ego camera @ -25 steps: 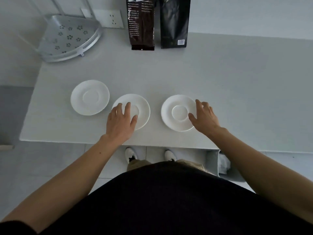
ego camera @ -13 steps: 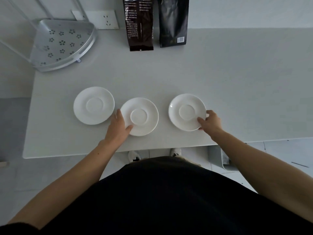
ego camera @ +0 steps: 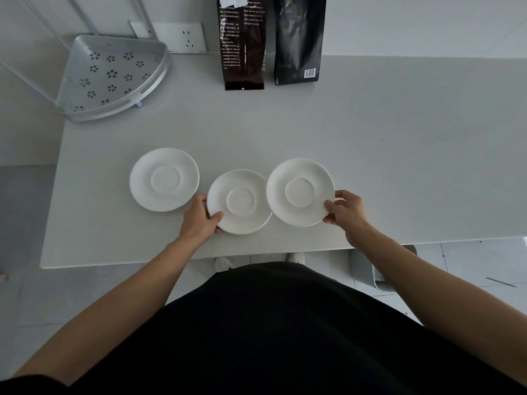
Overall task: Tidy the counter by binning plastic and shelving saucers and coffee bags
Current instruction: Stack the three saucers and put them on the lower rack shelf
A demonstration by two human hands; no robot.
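Three white saucers are in a row near the counter's front edge. My left hand (ego camera: 199,216) grips the near-left rim of the middle saucer (ego camera: 239,201). My right hand (ego camera: 346,210) pinches the near-right rim of the right saucer (ego camera: 300,191), which looks raised and overlaps the middle saucer's edge. The left saucer (ego camera: 164,179) lies flat, untouched. Two dark coffee bags stand against the back wall: a brown one (ego camera: 242,44) and a black one (ego camera: 299,41). A corner shelf rack (ego camera: 114,78) with flower-shaped holes stands at the back left.
The white counter (ego camera: 399,155) stretches to the right. A wall socket (ego camera: 185,38) sits behind the rack. A grey bin (ego camera: 368,269) stands on the floor below the counter's front edge, right of my feet.
Both hands slid from the saucers' tops to their near rims and closed on them. The right saucer has lifted and moved left, closing the gap to the middle one.
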